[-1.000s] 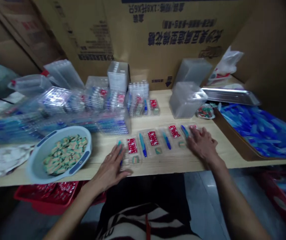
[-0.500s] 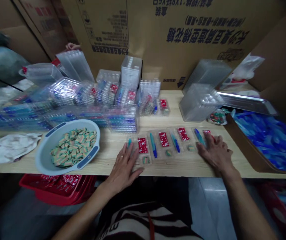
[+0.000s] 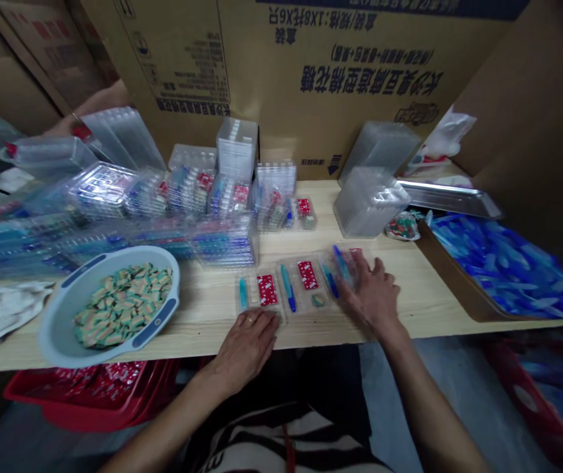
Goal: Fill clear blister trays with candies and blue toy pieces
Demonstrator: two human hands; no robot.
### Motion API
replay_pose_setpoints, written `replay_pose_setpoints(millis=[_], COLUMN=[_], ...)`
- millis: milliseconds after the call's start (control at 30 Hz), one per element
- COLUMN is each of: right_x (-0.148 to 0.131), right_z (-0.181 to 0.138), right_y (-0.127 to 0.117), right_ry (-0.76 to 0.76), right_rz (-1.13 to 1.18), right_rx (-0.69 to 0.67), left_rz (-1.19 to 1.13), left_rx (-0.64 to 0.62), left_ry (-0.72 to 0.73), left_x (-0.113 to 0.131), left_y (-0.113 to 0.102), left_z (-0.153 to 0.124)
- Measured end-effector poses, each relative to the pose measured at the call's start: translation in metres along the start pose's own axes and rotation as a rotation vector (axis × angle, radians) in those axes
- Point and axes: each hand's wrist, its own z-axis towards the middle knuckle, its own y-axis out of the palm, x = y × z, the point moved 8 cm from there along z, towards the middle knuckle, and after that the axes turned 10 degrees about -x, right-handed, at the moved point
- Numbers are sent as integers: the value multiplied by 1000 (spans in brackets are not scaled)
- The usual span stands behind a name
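Left hand (image 3: 244, 348) and right hand (image 3: 367, 292) flat on row of blister trays (image 3: 252, 292), no grip.

Shift of right hand inward from row's end; fingers spread apart, pressing on rightmost tray, not clamped. Blue stick (image 3: 341, 263) just past fingertips, red card (image 3: 355, 251) barely showing beyond. Left fingers (image 3: 261, 326) close together on near edge of leftmost tray. Row bunched tighter than a moment ago, right end closer to left fingers. Beyond fingertips, stacked clear trays (image 3: 226, 243). Left of left hand, grey basin (image 3: 52, 322) of striped pieces (image 3: 121, 305); right of right hand, cardboard tray (image 3: 451, 276) of blue parts (image 3: 502, 263). Far past fingers, co-worker's arm (image 3: 94, 105).
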Motion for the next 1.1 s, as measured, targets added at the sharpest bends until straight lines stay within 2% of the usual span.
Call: replay_pose_setpoints(millis=[67,133,267,367,467,600,700,833,933,1100], right_x=[-23,-33,-26,-15,-10,-10,-2,10,-14,-95], right_z=[-3,-3,2,5,5,5,9,14,5,-29], right_y=[4,7,11,11,13,17,15,11,3,-2], right_ry=[-48,-58,-38,-35,-51,-68,-61,-13,-53,-170], right_rz=[-27,-55,-100,-130,-143,-129,-102,26,92,-25], right_rx=[0,13,-30,-85,-160,-224,-197,-202,-189,-140], left_rz=[-4,-30,-140,-218,-288,-331,-319,-330,-342,-236], left_rx=[25,103,282,316,259,17,-158,-245,-217,-169], left_ry=[-6,5,38,-75,-229,-248,-225,-287,-340,-382], left_x=[-1,0,1,-17,-49,-80,-87,-83,-74,-60], left_y=[3,1,-19,-36,-44,-34,-18,-3,-1,3], left_z=[-1,-5,-17,-22,-22,-13,-8,-6,-5,-19])
